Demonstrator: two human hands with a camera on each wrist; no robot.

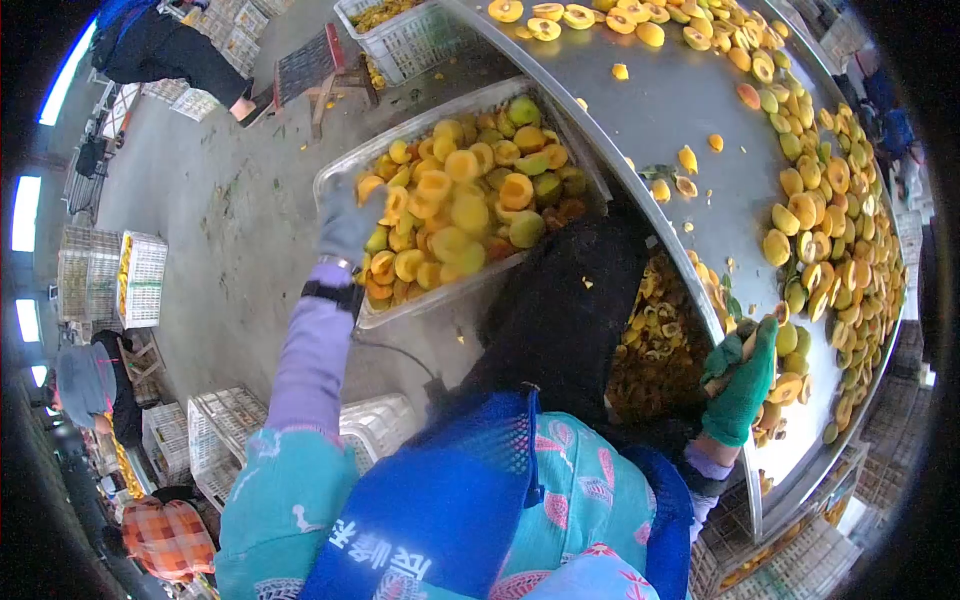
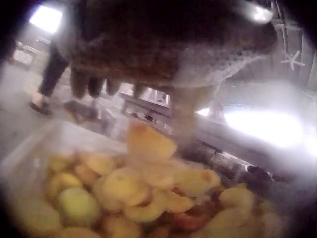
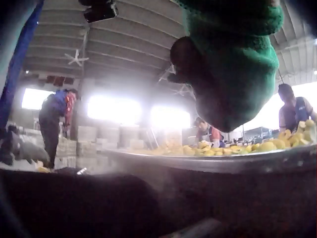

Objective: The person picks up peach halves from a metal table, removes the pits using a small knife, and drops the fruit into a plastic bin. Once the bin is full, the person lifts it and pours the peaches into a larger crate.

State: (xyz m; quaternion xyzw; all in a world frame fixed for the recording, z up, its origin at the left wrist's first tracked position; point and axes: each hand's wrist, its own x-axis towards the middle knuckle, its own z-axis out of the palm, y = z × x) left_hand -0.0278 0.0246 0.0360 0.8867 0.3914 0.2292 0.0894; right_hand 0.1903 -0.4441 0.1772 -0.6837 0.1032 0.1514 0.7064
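Note:
My left hand (image 1: 350, 215), in a grey glove, is over the near-left side of a white plastic crate (image 1: 335, 180) heaped with halved yellow peaches (image 1: 515, 190). Several blurred halves lie to its right. In the left wrist view, a peach half (image 2: 150, 144) shows just below the gloved fingers (image 2: 94, 87), which hang down apart. At the edge of the metal table (image 1: 690, 75), my right hand (image 1: 742, 385) wears a green glove. Its fingers curl round a slim beige thing (image 1: 716, 385), mostly hidden by the glove; I cannot tell its kind.
More peaches (image 1: 840, 250) cover the table's far side. Below its rim, a container (image 1: 660, 350) holds scraps. Another crate (image 1: 405, 45) and a small stool (image 1: 315, 75) stand ahead on the floor. Stacked crates (image 1: 145, 280) and a person in an orange checked top (image 1: 168, 540) are at left.

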